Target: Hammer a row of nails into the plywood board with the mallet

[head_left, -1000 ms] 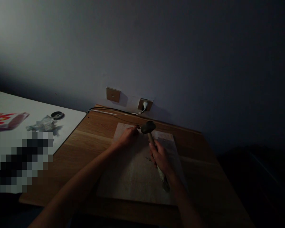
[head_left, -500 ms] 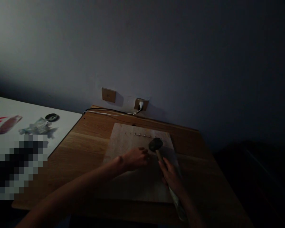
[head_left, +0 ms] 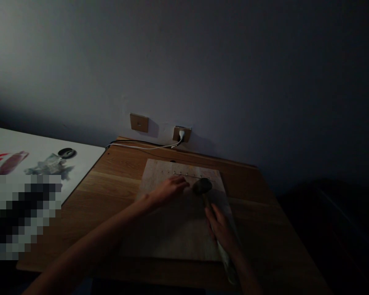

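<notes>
A pale wooden board (head_left: 172, 229) lies on the brown wooden table (head_left: 110, 184). A row of small nails (head_left: 187, 175) stands near the board's far edge. My right hand (head_left: 220, 227) grips the handle of a hammer (head_left: 203, 186), whose dark head rests low over the board just below the nail row. My left hand (head_left: 169, 189) lies on the board left of the hammer head, fingers pinched together at a spot beside the head; what they hold is too small and dark to see.
A white surface (head_left: 86, 157) with a crumpled wrapper (head_left: 49, 165) and a dark round object (head_left: 67, 153) adjoins the table on the left. Two wall sockets (head_left: 139, 122) sit behind the table, one with a white plug and cable (head_left: 141, 146). The room is dim.
The hammer came down from the board's far edge towards me. My left hand pulled back to the board's middle, then moved forward again to beside the hammer head.
</notes>
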### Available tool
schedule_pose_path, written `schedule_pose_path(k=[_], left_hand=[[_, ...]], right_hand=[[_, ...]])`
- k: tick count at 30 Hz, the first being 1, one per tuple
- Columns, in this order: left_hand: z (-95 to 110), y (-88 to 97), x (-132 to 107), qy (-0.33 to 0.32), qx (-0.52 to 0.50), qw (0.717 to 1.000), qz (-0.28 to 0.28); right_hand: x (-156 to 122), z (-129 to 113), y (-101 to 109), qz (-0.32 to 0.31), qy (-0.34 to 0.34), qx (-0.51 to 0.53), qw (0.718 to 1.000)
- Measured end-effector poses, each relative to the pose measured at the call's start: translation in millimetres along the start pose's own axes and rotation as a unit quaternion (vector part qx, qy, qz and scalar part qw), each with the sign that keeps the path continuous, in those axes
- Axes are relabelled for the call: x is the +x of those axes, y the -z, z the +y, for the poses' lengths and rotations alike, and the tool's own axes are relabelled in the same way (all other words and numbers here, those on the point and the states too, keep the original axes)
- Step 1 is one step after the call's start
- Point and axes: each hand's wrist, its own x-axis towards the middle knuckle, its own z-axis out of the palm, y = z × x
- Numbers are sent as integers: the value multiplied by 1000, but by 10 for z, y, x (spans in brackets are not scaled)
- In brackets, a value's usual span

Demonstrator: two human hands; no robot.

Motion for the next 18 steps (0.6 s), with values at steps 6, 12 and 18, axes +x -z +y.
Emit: schedule_pose_path(k=[6,12,18], left_hand=[[-723,89,-30,165,-39,977,132],[-813,76,-58,162,-28,982,88],[-717,79,-54,139,6,988,68]], right_hand=[[-14,-16,4,-23,27,15,999],[-21,-38,10,-29,20,14,999],[-5,-11,9,-30,11,18,999]])
